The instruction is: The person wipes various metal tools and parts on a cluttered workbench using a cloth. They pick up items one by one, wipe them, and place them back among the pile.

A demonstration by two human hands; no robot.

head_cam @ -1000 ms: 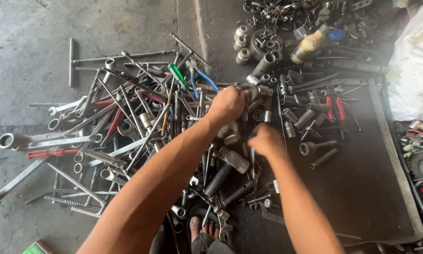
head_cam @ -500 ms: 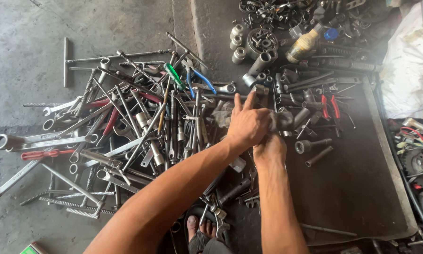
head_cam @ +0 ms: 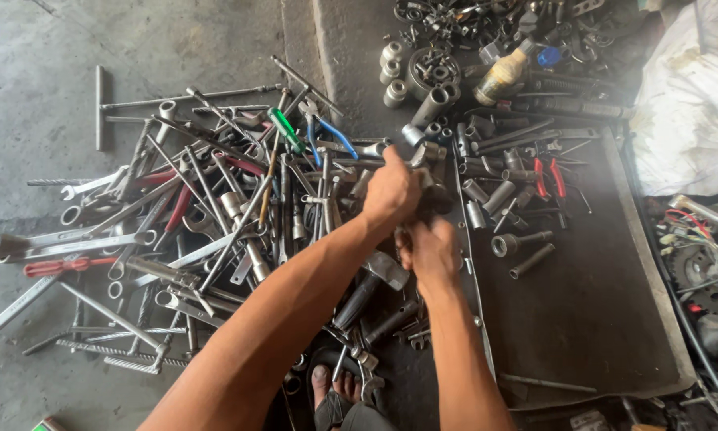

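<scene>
Gripping one dark metal tool (head_cam: 432,195) together, the left hand (head_cam: 391,191) and right hand (head_cam: 429,249) close around it above the wrench pile (head_cam: 207,215), beside sockets (head_cam: 486,195) on the dark tray (head_cam: 598,319), probably for leverage.

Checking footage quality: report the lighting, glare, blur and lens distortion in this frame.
Head view: soft, even daylight with faint shadows; the white sack at top right looks overexposed; the left hand and right hand are slightly soft, while the wrench pile is sharp; wide-angle stretching shows towards the edges.
</scene>
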